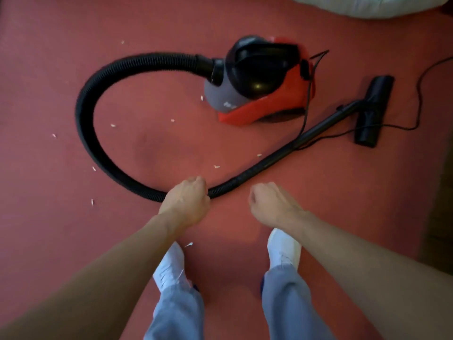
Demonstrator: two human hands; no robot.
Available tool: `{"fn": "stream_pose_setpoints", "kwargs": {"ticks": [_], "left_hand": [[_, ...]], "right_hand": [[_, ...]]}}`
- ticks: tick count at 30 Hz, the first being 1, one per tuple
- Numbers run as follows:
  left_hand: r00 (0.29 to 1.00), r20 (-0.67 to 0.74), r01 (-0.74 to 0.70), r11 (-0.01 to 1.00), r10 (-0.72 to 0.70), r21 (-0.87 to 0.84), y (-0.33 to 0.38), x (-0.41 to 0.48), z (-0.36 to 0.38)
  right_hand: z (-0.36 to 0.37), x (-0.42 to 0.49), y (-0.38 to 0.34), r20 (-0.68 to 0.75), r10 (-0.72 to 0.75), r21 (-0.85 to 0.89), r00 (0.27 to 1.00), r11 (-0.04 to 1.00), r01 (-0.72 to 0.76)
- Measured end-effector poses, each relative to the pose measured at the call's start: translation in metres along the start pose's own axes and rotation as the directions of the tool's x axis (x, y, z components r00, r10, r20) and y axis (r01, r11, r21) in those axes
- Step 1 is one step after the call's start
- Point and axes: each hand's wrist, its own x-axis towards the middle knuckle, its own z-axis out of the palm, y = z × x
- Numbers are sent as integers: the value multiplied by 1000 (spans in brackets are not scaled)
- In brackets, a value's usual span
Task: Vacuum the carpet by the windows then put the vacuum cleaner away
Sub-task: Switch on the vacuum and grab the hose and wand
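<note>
A red and black vacuum cleaner (259,82) stands on the red carpet (61,69) ahead of me. Its black ribbed hose (85,114) loops left and back toward my feet, then joins a black wand (313,132) ending in the floor nozzle (373,111) at the right. My left hand (187,202) is closed over the hose at the bottom of the loop. My right hand (272,202) hangs just right of it with fingers curled, nothing in it, a little short of the hose. Small white scraps (112,125) lie scattered on the carpet.
The black power cord (416,94) trails from the cleaner's rear across the wand and off to the right edge. A pale cushion or bag (367,6) lies at the top right. My white shoes (284,249) stand below the hands.
</note>
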Motion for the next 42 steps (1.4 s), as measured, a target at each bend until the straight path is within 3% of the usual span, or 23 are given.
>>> {"fn": "stream_pose_setpoints", "kwargs": {"ticks": [6,12,16,18,20,22,24,26,31,37,42], "left_hand": [[996,12,-87,994,86,58,-32,66,85],[978,-141,-114,957,156,268,-27,110,163],[964,-93,-221,945,250,240,-28,117,175],[967,-25,-244,952,253,187,-26,113,172],[977,51,-213,968,208,132,-25,106,166],[970,206,-140,990,133,23,-24,95,160],[941,325,-55,990,94,-127,-23,84,156],[934,344,-15,971,99,-237,-20,74,147],[930,307,-115,954,202,-278,-10,45,97],[896,336,-141,905,289,-401,6,-19,-6],[857,436,-107,923,275,-371,14,-84,-90]], "right_hand": [[78,58,11,-3,29,-4,1000,1000,-29],[149,91,46,67,19,-56,998,998,-15],[164,93,61,59,128,-19,990,992,-127],[165,96,64,36,240,145,970,959,-243],[163,103,61,33,391,511,920,784,-352],[156,109,51,151,492,845,857,385,-370],[147,115,43,259,505,946,823,38,-321],[136,115,36,281,509,959,814,-175,-221],[106,87,9,206,568,961,797,-269,-57],[48,30,-35,222,572,964,790,-249,-90],[-2,-32,-82,336,514,927,790,-327,-181]]}}
